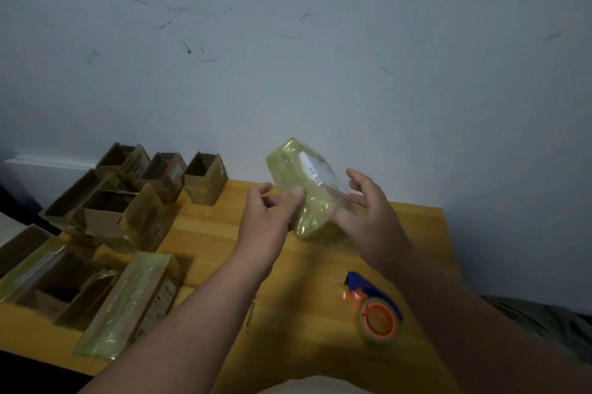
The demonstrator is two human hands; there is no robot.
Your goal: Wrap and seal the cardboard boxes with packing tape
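Both forearms reach forward, left hand (267,212) with thumb raised and fingers curled, right hand (368,204) fingers spread.

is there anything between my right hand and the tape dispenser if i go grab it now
Nothing visible blocks it. The tape dispenser lies alone on bare table, near your right forearm. But your right hand and left hand both hold the wrapped box, so the right hand must let go first.
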